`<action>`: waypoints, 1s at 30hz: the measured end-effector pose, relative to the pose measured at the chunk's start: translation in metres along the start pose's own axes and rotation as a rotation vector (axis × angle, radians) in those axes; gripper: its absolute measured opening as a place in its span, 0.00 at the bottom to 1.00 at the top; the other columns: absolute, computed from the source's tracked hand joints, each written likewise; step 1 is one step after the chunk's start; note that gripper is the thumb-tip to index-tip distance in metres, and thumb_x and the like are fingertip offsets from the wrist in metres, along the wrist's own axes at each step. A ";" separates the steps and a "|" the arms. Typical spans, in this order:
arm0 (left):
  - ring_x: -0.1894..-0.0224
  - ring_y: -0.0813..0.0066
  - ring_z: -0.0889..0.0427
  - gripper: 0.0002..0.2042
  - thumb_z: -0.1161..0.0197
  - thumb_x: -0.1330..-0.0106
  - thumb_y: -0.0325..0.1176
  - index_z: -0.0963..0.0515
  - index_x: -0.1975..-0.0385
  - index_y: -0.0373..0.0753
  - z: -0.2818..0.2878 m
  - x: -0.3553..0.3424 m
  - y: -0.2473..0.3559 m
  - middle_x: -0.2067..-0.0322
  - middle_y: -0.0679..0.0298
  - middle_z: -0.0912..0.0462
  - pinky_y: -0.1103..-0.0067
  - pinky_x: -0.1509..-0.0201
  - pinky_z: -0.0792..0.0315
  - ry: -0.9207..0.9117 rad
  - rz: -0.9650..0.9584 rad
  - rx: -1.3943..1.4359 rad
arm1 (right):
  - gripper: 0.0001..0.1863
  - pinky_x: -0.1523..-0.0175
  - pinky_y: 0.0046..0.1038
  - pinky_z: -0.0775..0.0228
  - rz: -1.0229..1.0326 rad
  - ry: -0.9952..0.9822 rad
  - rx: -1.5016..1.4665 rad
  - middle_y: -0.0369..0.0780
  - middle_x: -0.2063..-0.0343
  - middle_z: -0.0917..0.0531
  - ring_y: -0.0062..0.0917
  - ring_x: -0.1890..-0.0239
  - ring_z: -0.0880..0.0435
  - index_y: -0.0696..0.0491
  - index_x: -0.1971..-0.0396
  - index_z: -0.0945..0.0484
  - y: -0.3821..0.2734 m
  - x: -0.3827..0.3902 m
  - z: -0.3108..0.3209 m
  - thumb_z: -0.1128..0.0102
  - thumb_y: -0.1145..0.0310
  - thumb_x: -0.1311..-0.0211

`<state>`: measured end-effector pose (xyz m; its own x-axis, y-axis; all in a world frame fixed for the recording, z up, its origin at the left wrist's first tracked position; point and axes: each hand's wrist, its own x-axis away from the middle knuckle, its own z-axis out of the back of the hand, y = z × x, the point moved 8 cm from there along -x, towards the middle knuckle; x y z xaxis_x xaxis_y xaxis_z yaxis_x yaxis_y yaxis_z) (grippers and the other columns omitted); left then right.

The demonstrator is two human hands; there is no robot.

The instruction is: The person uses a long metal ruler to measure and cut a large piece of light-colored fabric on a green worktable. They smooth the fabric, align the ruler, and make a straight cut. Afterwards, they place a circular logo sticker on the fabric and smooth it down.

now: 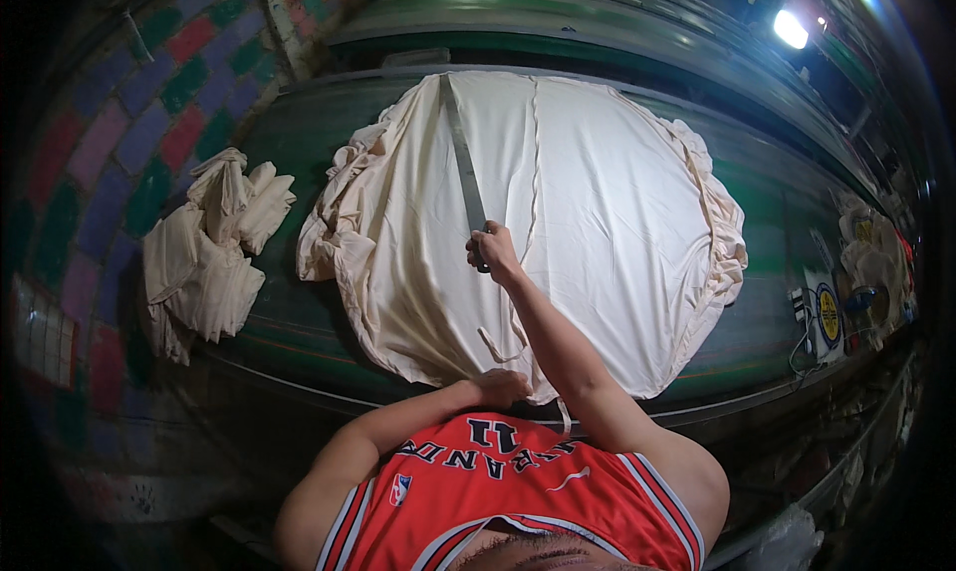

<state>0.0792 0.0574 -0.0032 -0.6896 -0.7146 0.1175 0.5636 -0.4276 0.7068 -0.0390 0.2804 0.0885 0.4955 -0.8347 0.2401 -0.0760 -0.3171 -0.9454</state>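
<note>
A wide sheet of cream cloth (pixel 607 203) with gathered, ruffled sides is spread over the green table (pixel 329 357). A seam runs from its far edge toward me. My right hand (pixel 493 248) is closed around the dark handle of a long, flat metal blade (pixel 465 163). The blade lies along the cloth left of the seam and reaches almost to the far edge. At the near edge, my left hand (pixel 503 385) is closed on the cloth. A loose cloth strip (pixel 501 347) lies just above that hand.
A crumpled heap of cream cloth (pixel 214 247) sits on the table's left. On the right are a round yellow-and-blue emblem (pixel 829 314), cables and a pale heap (pixel 871 247). A painted brick wall (pixel 149 93) borders the left; a bright lamp (pixel 791 29) shines at far right.
</note>
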 end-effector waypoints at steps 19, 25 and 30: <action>0.50 0.54 0.19 0.14 0.43 0.40 0.29 0.19 0.55 0.45 -0.026 -0.007 -0.007 0.59 0.54 0.20 0.63 0.49 0.25 -0.215 0.088 -0.203 | 0.07 0.82 0.28 0.30 -0.025 0.008 0.023 0.41 0.78 0.22 0.25 0.85 0.22 0.62 0.64 0.30 0.039 0.072 0.041 0.50 0.73 0.35; 0.51 0.51 0.20 0.14 0.40 0.38 0.38 0.21 0.54 0.40 -0.041 -0.013 -0.046 0.56 0.50 0.20 0.63 0.47 0.27 -0.030 -0.004 -0.173 | 0.07 0.82 0.25 0.31 0.022 0.008 0.000 0.39 0.79 0.22 0.22 0.85 0.23 0.60 0.62 0.29 0.063 0.159 0.059 0.50 0.70 0.29; 0.63 0.66 0.20 0.08 0.38 0.38 0.27 0.22 0.61 0.34 0.015 0.021 -0.045 0.65 0.57 0.17 0.70 0.56 0.26 0.345 0.264 0.373 | 0.09 0.83 0.22 0.34 0.080 0.033 0.045 0.37 0.79 0.22 0.19 0.86 0.24 0.57 0.60 0.30 0.071 0.210 0.072 0.51 0.66 0.26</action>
<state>0.0319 0.0702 -0.0220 -0.3235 -0.9368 0.1332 0.4550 -0.0306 0.8900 0.1218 0.1147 0.0558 0.4607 -0.8712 0.1697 -0.0747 -0.2286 -0.9706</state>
